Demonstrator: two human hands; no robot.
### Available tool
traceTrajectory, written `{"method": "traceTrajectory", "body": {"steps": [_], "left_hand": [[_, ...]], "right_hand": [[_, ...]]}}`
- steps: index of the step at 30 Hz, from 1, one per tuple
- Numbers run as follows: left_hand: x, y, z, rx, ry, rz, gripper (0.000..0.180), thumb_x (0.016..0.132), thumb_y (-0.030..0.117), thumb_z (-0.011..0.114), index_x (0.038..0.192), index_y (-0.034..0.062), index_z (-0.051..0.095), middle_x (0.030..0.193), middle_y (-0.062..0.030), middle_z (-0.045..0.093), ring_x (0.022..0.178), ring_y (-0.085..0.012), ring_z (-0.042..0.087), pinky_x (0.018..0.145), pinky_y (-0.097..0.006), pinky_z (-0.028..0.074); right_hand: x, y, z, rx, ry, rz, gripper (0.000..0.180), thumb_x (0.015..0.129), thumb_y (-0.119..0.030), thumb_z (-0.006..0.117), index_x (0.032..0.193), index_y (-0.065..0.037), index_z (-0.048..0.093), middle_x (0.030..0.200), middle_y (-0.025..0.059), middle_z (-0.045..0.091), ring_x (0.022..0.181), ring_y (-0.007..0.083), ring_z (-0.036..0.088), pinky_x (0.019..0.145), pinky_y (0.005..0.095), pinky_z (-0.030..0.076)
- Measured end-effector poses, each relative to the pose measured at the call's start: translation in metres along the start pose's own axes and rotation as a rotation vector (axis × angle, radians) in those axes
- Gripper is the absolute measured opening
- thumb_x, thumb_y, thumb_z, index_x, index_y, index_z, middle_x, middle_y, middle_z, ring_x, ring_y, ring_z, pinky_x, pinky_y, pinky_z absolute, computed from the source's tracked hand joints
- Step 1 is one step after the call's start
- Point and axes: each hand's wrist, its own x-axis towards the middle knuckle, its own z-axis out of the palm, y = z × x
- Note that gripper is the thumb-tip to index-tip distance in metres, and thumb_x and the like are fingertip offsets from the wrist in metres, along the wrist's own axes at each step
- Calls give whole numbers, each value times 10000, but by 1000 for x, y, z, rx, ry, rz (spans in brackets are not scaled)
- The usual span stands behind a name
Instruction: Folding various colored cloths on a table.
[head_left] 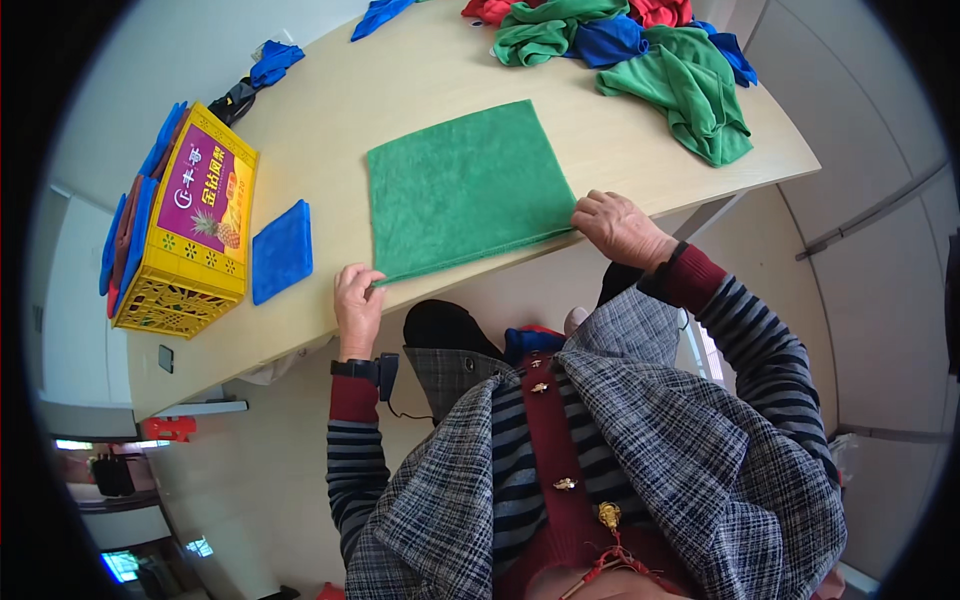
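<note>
A green cloth (465, 190) lies flat and squared on the table, its near edge along the table's front. At its near left corner, my left hand (357, 305) pinches the edge between thumb and fingers. My right hand (620, 228) grips the near right corner, fingers curled over it. Left of the green cloth rests a folded blue cloth (283, 252), apart from both hands.
A yellow plastic crate (190, 290) with folded cloths stands at the left. Crumpled green cloths (690, 95), with blue and red ones, heap at the far right. A blue cloth (275, 64) lies far left. The wooden table (330, 130) ends just before my body.
</note>
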Motion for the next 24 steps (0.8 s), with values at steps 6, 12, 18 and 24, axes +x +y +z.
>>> {"method": "traceTrajectory", "body": {"steps": [6, 12, 18, 24], "left_hand": [[-13, 19, -10, 92, -31, 76, 175, 752, -45, 711, 910, 13, 663, 992, -109, 589, 1002, -293, 573, 860, -376, 491], [-20, 33, -14, 99, -88, 70, 169, 755, -33, 721, 905, 14, 661, 989, -103, 596, 997, -289, 578, 845, -374, 492], [-13, 46, -31, 122, -253, 125, 121, 799, 26, 727, 896, 13, 656, 995, -95, 611, 1015, -285, 586, 856, -387, 492], [48, 40, -15, 43, -244, 42, 247, 924, 161, 667, 1131, 26, 652, 1247, -157, 613, 1230, -336, 549, 1027, -399, 442]], "right_hand": [[-6, 5, -3, 5, 4, 4, 49, 818, -71, 596, 865, -70, 584, 902, 78, 582, 938, 270, 605, 836, 390, 518], [-8, 8, -9, -5, -68, 9, 62, 817, -77, 610, 871, -66, 582, 891, 93, 581, 917, 284, 607, 802, 401, 521], [4, 12, -22, 57, -201, 55, 83, 859, -120, 638, 903, -65, 595, 913, 98, 599, 914, 299, 610, 785, 416, 522], [78, -1, 5, 156, -73, 141, 333, 975, -315, 598, 1203, -72, 619, 1184, 133, 634, 1128, 329, 590, 960, 454, 487]]}}
